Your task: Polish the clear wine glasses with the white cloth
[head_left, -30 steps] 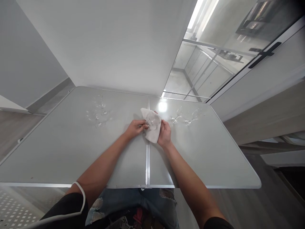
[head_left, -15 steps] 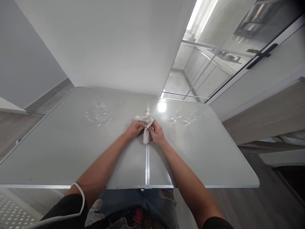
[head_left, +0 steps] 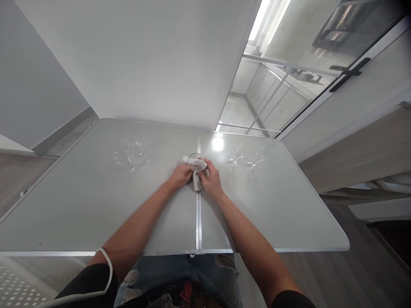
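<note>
Over the middle seam of the grey table (head_left: 96,201), both my hands meet around a clear stemmed glass (head_left: 195,157) wrapped in a white cloth (head_left: 197,182). My left hand (head_left: 180,176) is closed on the glass from the left side. My right hand (head_left: 209,180) is closed on the cloth, pressing it against the glass; the cloth hangs down between my hands. The rim of the glass shows above my fingers, its stem is hidden.
Two clear stemmed glasses (head_left: 131,149) stand at the back left of the table, and two more glasses (head_left: 248,156) lie tilted at the back right. A white wall rises behind; a glass sliding door (head_left: 289,77) is to the right.
The cloth, spread loosely over the glass a second ago, is now bunched tight around it. My right hand has moved left and closer to my left hand.
</note>
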`<state>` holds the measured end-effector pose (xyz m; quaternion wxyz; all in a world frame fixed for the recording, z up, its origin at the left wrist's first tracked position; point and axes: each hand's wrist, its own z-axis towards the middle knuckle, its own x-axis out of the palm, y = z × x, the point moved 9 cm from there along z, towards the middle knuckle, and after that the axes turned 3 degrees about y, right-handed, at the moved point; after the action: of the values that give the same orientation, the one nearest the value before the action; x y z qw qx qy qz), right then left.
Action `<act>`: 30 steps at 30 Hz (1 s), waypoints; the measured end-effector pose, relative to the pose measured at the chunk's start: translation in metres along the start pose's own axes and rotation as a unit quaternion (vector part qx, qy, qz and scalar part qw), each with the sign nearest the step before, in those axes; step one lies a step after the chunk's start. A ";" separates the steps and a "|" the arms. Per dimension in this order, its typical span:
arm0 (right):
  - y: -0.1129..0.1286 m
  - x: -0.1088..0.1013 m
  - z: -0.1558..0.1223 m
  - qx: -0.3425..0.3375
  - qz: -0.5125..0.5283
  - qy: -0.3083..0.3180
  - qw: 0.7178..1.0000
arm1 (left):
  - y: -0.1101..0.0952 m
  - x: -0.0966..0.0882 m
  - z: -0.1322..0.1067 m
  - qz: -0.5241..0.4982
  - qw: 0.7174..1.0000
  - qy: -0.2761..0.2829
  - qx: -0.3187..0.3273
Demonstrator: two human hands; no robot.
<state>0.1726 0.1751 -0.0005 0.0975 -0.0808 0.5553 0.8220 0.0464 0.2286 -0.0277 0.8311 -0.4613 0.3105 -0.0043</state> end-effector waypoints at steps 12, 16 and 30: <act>-0.034 0.011 0.005 0.076 0.093 0.028 0.992 | -0.018 -0.008 0.002 -0.354 0.935 -0.010 0.009; -0.040 0.026 0.001 0.131 0.186 0.082 0.970 | -0.014 -0.006 0.002 -0.433 0.901 0.008 -0.024; -0.017 0.014 -0.002 0.071 -0.044 0.046 0.995 | 0.007 -0.024 0.001 -0.430 0.895 -0.116 -0.028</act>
<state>0.1630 0.1807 -0.0195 0.1135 -0.1353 0.6120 0.7709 0.0256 0.2404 -0.0211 0.7650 -0.5703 -0.0168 -0.2989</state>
